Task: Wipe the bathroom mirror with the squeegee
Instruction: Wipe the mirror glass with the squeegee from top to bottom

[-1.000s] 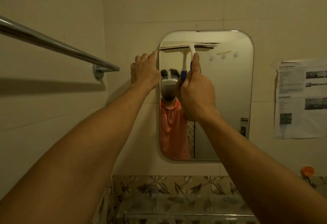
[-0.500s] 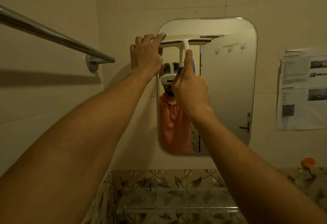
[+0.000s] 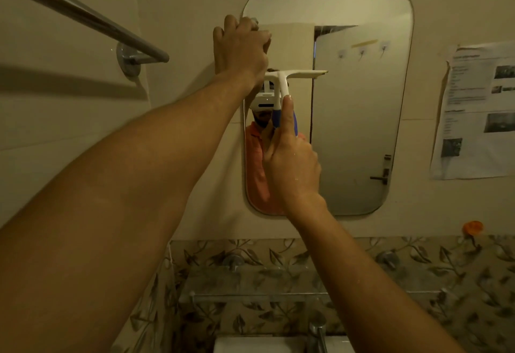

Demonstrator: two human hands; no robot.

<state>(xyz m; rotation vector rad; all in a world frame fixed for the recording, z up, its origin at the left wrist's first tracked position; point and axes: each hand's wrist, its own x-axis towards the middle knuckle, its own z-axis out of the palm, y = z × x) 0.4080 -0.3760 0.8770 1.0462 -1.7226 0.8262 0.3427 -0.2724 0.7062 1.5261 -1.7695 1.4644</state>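
A rounded rectangular mirror (image 3: pixel 362 107) hangs on the beige tiled wall. My right hand (image 3: pixel 291 163) grips the blue-and-white handle of a squeegee (image 3: pixel 295 74), thumb stretched up along it. Its white blade lies level against the glass, about a third of the way down the left half of the mirror. My left hand (image 3: pixel 241 46) is curled over the mirror's upper left edge, fingers wrapped on the rim. The blade's left end is hidden behind my left wrist.
A chrome towel bar (image 3: pixel 83 15) juts from the left wall. Printed paper sheets (image 3: pixel 476 110) are stuck right of the mirror. Below run a glass shelf (image 3: pixel 306 283) on leaf-patterned tiles, a tap (image 3: pixel 317 330) and an orange object (image 3: pixel 473 226).
The squeegee blade has slid down from near the mirror's top edge to about a third of the way down. My left hand stays on the upper left rim. The view tilted downward.
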